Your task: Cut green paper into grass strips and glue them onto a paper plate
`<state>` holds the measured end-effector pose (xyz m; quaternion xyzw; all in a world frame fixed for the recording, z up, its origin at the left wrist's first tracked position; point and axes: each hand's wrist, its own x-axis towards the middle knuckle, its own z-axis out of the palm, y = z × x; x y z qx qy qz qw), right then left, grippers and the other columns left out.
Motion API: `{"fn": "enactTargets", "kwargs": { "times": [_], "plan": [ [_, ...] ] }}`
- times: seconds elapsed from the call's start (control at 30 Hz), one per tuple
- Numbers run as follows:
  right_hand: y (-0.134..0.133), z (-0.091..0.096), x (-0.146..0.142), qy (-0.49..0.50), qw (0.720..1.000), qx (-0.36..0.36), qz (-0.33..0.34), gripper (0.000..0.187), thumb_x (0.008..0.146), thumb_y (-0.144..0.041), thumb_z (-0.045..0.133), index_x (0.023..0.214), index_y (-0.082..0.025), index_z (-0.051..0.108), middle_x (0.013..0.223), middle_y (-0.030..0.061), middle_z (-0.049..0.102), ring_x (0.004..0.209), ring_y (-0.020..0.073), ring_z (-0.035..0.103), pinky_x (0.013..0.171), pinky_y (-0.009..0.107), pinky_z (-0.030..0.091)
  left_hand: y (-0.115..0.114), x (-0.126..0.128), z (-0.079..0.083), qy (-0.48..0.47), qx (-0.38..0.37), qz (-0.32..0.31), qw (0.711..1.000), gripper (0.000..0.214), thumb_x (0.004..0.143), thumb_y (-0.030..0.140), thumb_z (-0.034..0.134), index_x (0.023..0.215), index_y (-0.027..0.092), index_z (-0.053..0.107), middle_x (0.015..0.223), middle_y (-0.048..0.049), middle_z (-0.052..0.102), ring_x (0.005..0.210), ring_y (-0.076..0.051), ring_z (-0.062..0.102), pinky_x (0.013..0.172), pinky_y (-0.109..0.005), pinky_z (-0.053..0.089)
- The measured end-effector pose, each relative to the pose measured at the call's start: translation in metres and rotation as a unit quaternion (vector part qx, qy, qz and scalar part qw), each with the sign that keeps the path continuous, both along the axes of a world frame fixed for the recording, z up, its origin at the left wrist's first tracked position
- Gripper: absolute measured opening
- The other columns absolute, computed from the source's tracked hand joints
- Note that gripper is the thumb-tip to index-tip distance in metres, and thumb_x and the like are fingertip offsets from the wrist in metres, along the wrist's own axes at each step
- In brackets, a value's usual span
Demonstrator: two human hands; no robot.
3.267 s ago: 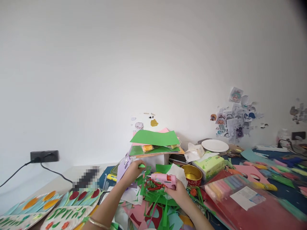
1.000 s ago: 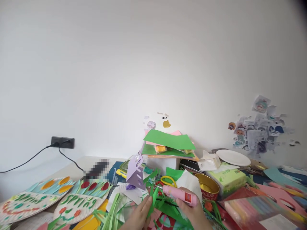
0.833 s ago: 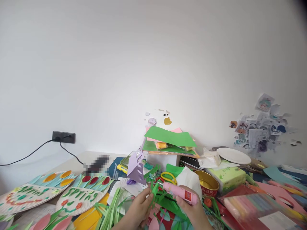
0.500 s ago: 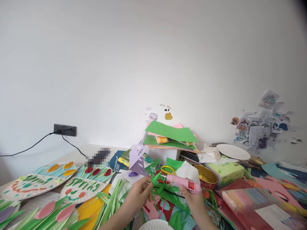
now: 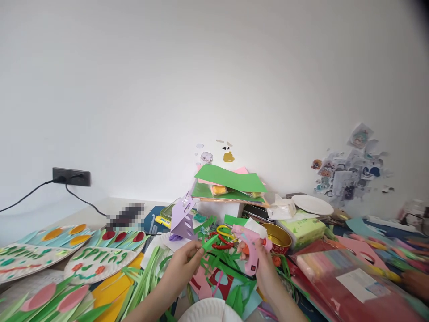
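Between its thumb and fingers my left hand point(image 5: 188, 258) pinches a green paper leaf point(image 5: 209, 243). My right hand point(image 5: 263, 261) is wrapped round a pink hot glue gun point(image 5: 250, 245), whose nozzle points left toward the leaf; a gap separates the two. Below and behind the hands lie green paper scraps point(image 5: 228, 261). Yellow-handled scissors point(image 5: 225, 230) rest among them, partly covered. A white paper plate point(image 5: 201, 313) sits at the front edge of the view, under the hands. Bundled green paper strips point(image 5: 144, 281) lie left of my left forearm.
Decorated "Spring" plates point(image 5: 100, 267) and pink paper tulips point(image 5: 72, 298) fill the left side. A gold-lined tin point(image 5: 277, 237) and a tissue pack point(image 5: 303, 228) stand behind my right hand. Packaged coloured paper point(image 5: 348, 277) lies right. At the far right edge is another person's hand point(image 5: 414, 286).
My right hand has turned the glue gun so its handle now shows, and its nozzle has drawn back from the leaf. The view has shifted right. A person's hand has appeared at the right edge.
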<state>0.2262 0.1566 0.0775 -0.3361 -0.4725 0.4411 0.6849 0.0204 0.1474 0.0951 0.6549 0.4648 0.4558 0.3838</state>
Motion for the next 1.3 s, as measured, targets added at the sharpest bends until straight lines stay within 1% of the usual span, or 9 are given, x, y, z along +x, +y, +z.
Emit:
{"fn": "enactTargets", "kwargs": {
  "times": [0.1,0.3,0.43,0.5,0.6,0.83,0.97,1.07,1.3],
  "plan": [
    [0.0,0.003,0.0,0.031,0.998,0.002,0.056,0.051,0.075,-0.065,0.05,0.083,-0.017,0.065,0.068,0.006,0.066,0.049,0.0146,0.052,0.037,0.022,0.03,0.001,0.0,-0.002,-0.003,0.001,-0.002,1.0,0.038,0.074,0.06,0.041,0.07,0.022,0.045,0.039,0.0109,0.036,0.035,-0.009,0.028,0.043,-0.023,0.025],
    [0.002,-0.002,-0.001,-0.003,0.999,0.013,0.037,0.045,0.076,-0.06,0.054,0.074,-0.016,0.067,0.066,0.0051,0.065,0.051,0.0147,0.053,0.042,0.023,0.035,0.005,-0.004,-0.004,0.013,0.005,0.023,1.0,0.036,0.076,0.057,0.039,0.072,0.022,0.045,0.047,0.0105,0.03,0.04,-0.009,0.027,0.044,-0.022,0.022],
    [0.005,-0.006,-0.004,-0.01,0.998,0.012,0.053,0.031,0.056,-0.024,0.073,0.086,-0.02,0.066,0.08,0.0021,0.065,0.066,0.0168,0.056,0.051,0.024,0.042,0.006,-0.004,-0.007,0.032,0.008,0.038,0.999,0.034,0.077,0.055,0.037,0.073,0.022,0.044,0.051,0.0099,0.032,0.042,-0.008,0.025,0.045,-0.022,0.022],
    [0.007,-0.01,-0.004,-0.041,0.998,-0.023,0.047,0.045,0.049,-0.008,0.067,0.092,-0.022,0.064,0.081,-0.0007,0.063,0.074,0.0175,0.055,0.055,0.023,0.042,0.006,-0.003,-0.008,0.034,-0.004,0.031,0.999,0.034,0.077,0.055,0.037,0.074,0.023,0.044,0.049,0.0105,0.03,0.04,-0.008,0.025,0.044,-0.022,0.021],
    [0.012,-0.017,-0.002,-0.092,0.993,-0.071,0.021,0.05,0.048,-0.004,0.056,0.093,-0.023,0.063,0.075,-0.0031,0.06,0.071,0.0159,0.053,0.056,0.022,0.042,0.007,-0.002,-0.01,0.031,-0.013,0.027,0.999,0.034,0.076,0.056,0.038,0.074,0.023,0.044,0.047,0.0112,0.029,0.038,-0.008,0.025,0.042,-0.022,0.021],
    [0.015,-0.019,-0.002,-0.011,0.997,-0.023,0.075,0.04,0.057,-0.012,0.061,0.096,-0.023,0.062,0.087,-0.0016,0.063,0.079,0.0167,0.056,0.076,0.029,0.046,0.011,-0.005,-0.014,0.019,-0.001,0.034,0.999,0.032,0.076,0.055,0.038,0.073,0.023,0.042,0.043,0.0124,0.029,0.036,-0.009,0.028,0.043,-0.022,0.023],
    [0.012,-0.016,-0.002,-0.023,0.996,0.01,0.09,0.031,0.063,-0.041,0.072,0.086,-0.021,0.065,0.081,0.0023,0.064,0.067,0.0167,0.056,0.066,0.031,0.048,0.009,-0.006,-0.008,0.015,-0.001,0.051,0.999,0.03,0.076,0.052,0.036,0.071,0.023,0.04,0.045,0.0099,0.04,0.038,-0.01,0.034,0.044,-0.023,0.027],
    [0.009,-0.015,-0.001,-0.087,0.991,0.035,0.094,0.041,0.065,-0.058,0.066,0.062,-0.018,0.064,0.06,0.0033,0.061,0.057,0.0169,0.054,0.059,0.03,0.045,0.006,-0.005,-0.003,0.029,0.005,0.054,0.998,0.027,0.078,0.048,0.035,0.07,0.023,0.04,0.047,0.0084,0.044,0.04,-0.01,0.036,0.046,-0.023,0.028],
    [0.005,-0.016,-0.001,-0.197,0.978,0.024,-0.067,0.053,0.069,-0.066,0.054,0.043,-0.019,0.053,0.045,0.003,0.054,0.047,0.0156,0.05,0.051,0.027,0.041,0.001,-0.002,-0.005,0.037,0.023,0.041,0.998,0.025,0.08,0.045,0.035,0.071,0.023,0.04,0.047,0.0093,0.038,0.046,-0.011,0.035,0.049,-0.023,0.029]
  ]
}}
